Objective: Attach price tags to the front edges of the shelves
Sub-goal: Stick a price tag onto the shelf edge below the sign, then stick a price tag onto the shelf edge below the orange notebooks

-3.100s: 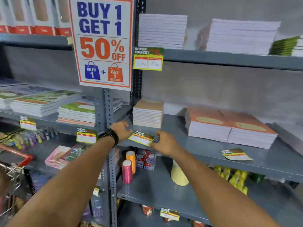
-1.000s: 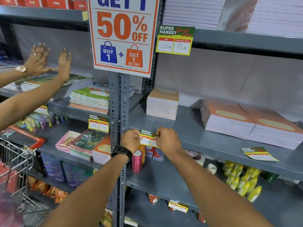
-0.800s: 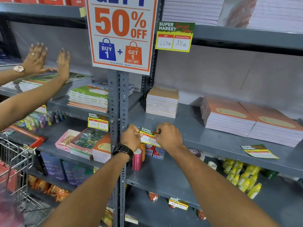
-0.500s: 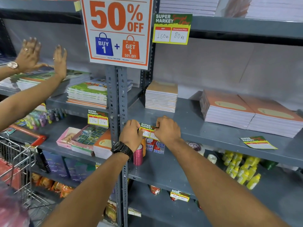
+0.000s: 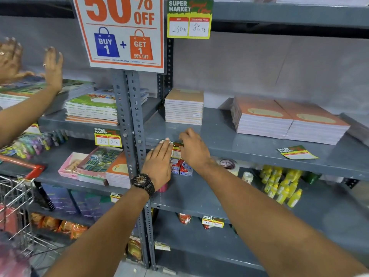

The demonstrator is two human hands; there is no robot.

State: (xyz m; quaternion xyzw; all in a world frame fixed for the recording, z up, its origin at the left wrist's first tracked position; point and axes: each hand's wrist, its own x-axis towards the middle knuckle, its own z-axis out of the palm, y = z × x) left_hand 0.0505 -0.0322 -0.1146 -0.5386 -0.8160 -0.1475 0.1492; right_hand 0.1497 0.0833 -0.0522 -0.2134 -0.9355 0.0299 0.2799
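A green and yellow price tag (image 5: 176, 149) hangs on the front edge of the grey middle shelf (image 5: 249, 154), mostly covered by my hands. My left hand (image 5: 159, 166), with a black watch on the wrist, lies flat with straight fingers pressing the tag's left side against the edge. My right hand (image 5: 192, 149) has curled fingers on the tag's top right corner. A second loose price tag (image 5: 296, 152) lies flat on the same shelf, further right.
Stacks of notebooks (image 5: 287, 118) and a smaller stack (image 5: 184, 106) sit on the middle shelf. Other tags (image 5: 107, 137) (image 5: 189, 20) hang on nearby shelves. Another person's hands (image 5: 52, 68) reach at the left. A shopping cart (image 5: 18, 188) stands lower left. Yellow bottles (image 5: 283, 186) fill the shelf below.
My left hand has opened and flattened onto the tag, which now sits against the shelf edge. The view has moved closer and lower.
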